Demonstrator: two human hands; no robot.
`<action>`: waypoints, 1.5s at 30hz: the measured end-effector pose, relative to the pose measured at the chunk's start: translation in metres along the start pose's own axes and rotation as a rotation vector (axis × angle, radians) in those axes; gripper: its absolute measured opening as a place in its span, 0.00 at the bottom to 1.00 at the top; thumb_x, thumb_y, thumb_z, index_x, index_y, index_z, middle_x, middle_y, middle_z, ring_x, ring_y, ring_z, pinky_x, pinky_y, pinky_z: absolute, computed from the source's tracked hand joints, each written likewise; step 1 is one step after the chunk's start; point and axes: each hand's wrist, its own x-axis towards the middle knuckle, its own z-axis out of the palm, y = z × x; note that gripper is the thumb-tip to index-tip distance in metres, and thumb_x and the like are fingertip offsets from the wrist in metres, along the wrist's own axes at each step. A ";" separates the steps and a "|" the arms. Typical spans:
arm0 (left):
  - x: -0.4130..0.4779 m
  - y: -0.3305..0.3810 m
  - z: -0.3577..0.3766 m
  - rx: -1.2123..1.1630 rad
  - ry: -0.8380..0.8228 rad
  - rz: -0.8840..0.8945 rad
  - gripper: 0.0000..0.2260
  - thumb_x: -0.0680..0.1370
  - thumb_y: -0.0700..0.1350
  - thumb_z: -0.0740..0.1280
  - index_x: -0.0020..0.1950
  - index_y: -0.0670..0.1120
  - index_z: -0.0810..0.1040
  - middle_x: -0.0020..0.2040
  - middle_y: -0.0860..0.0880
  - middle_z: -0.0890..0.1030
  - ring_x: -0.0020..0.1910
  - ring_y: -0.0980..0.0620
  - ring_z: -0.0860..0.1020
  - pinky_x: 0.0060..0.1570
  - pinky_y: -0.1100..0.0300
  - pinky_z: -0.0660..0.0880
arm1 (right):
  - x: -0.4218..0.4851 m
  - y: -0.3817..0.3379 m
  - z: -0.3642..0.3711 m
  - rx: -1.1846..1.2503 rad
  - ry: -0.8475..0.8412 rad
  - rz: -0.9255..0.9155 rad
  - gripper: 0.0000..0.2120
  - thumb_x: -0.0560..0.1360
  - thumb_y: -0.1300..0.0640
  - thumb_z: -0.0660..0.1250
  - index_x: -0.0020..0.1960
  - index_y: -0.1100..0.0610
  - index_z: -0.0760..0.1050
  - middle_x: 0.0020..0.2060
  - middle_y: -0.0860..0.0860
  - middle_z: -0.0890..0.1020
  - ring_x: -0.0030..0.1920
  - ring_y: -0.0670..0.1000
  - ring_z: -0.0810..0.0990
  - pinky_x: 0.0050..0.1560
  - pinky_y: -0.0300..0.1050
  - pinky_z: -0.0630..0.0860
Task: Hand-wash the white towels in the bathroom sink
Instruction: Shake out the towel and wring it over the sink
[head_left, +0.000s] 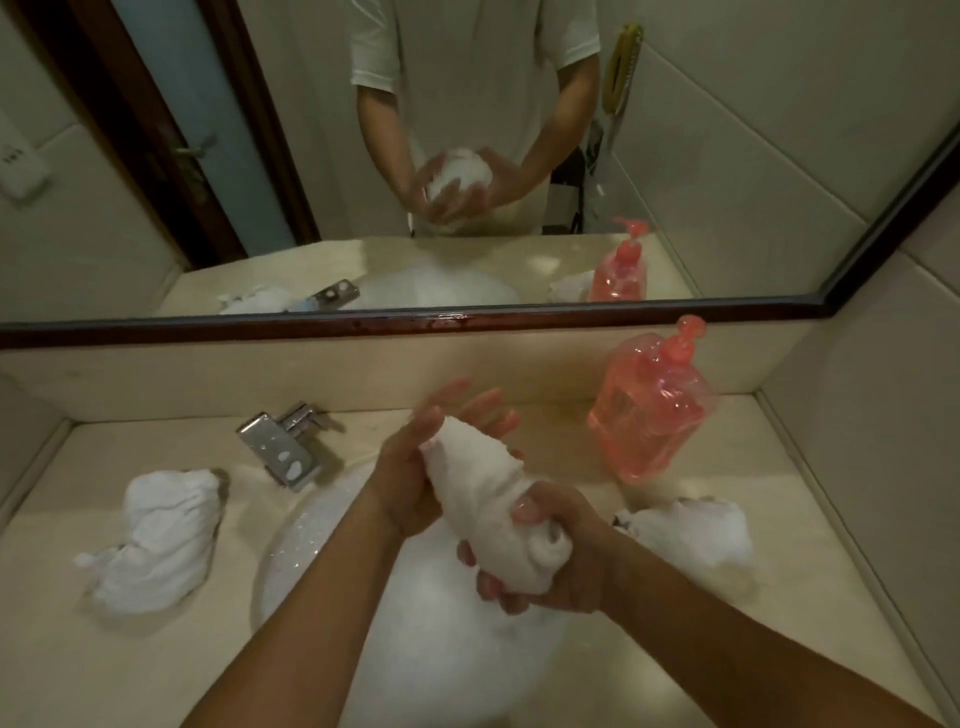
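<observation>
1. right hand (550, 561) is gripping the near end of a rolled white terry towel (488, 499), fingers wrapped tight round it.
2. left hand (415, 483) is lying along the towel's far end, palm against it, fingers stretched out and blurred, not curled round.
3. Towel is slanting between both hands, held above the round white foam-filled sink (311, 525).
4. Sitting on the beige stone counter (93, 649): left crumpled white towel (161, 535) beside the sink, right crumpled white towel (691, 535) just behind the right wrist.
</observation>
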 end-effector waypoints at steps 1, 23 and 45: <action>0.003 -0.003 0.005 -0.002 0.033 0.037 0.23 0.57 0.54 0.87 0.47 0.51 0.87 0.50 0.46 0.86 0.55 0.40 0.85 0.57 0.37 0.80 | -0.002 0.001 -0.007 0.098 -0.095 0.016 0.32 0.66 0.48 0.79 0.64 0.62 0.75 0.49 0.57 0.83 0.42 0.55 0.85 0.36 0.42 0.81; -0.003 0.012 0.021 0.491 0.398 0.004 0.11 0.79 0.30 0.65 0.41 0.43 0.72 0.33 0.47 0.76 0.32 0.48 0.80 0.35 0.57 0.79 | -0.006 -0.019 0.034 -0.601 0.500 0.142 0.24 0.64 0.58 0.80 0.59 0.56 0.79 0.43 0.55 0.84 0.42 0.54 0.84 0.37 0.45 0.78; -0.022 -0.005 -0.004 0.451 0.672 0.067 0.08 0.79 0.35 0.70 0.45 0.44 0.74 0.33 0.45 0.81 0.34 0.45 0.82 0.38 0.53 0.80 | 0.014 0.003 0.010 -0.614 0.645 0.070 0.26 0.71 0.61 0.82 0.64 0.51 0.76 0.58 0.54 0.83 0.56 0.56 0.85 0.54 0.60 0.86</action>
